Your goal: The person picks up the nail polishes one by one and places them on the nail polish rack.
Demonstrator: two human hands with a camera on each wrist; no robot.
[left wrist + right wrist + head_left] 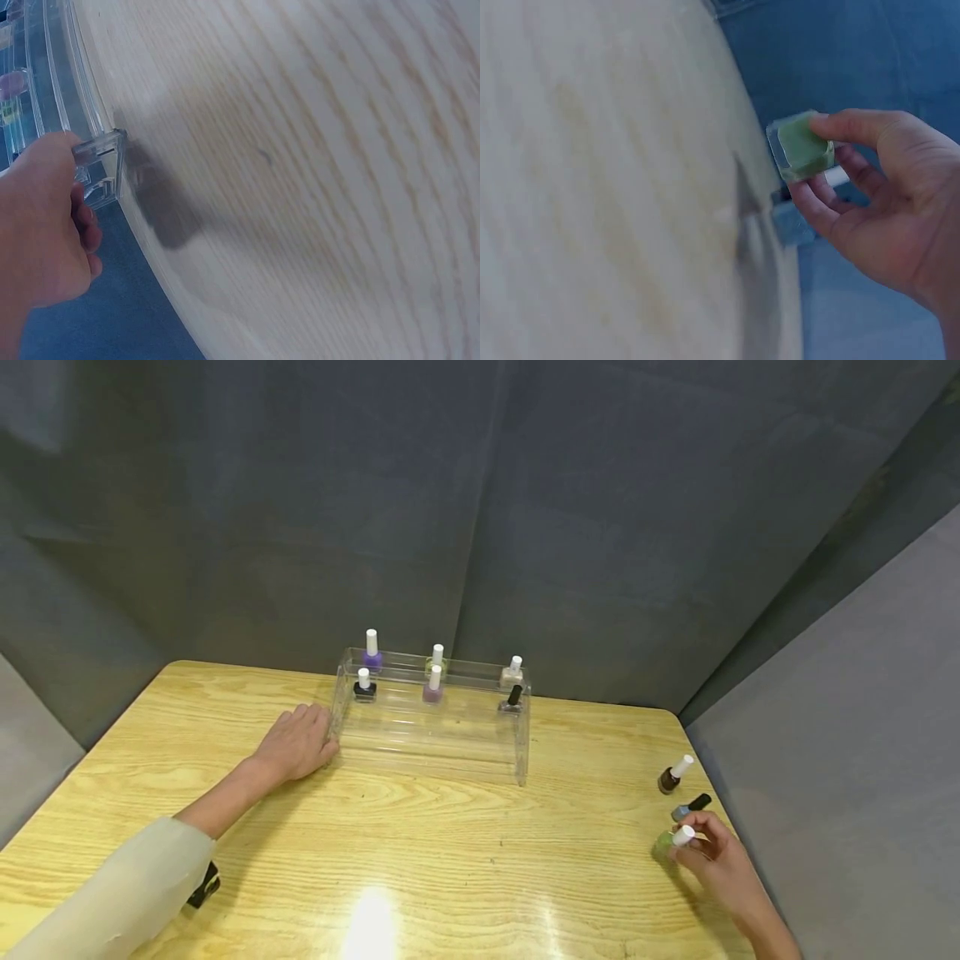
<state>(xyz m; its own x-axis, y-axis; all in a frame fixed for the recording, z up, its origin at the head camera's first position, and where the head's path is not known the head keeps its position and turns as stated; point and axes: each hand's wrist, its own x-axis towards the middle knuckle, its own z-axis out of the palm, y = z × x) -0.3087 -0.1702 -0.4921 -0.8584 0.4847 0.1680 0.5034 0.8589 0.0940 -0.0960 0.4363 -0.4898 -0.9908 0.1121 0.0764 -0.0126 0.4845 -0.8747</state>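
Note:
A clear stepped display rack (427,758) stands at the table's far side, with several nail polish bottles on its upper tiers. My left hand (296,745) grips the rack's left end; in the left wrist view its thumb lies along the clear side panel (101,146), fingers curled on the other side. On the right, my right hand (716,860) pinches a green nail polish bottle (663,845) with a white cap between thumb and fingers. The right wrist view shows the green bottle (802,144) tilted, base toward the camera. Beyond this hand lies a blue nail polish bottle (681,812) with a black cap.
A dark nail polish bottle (668,780) with a white cap is near the right table edge. Something black (204,887) shows partly behind the left sleeve (142,881). Dark curtain (375,510) hangs behind the wooden table (450,860), and a grey panel borders it on the right.

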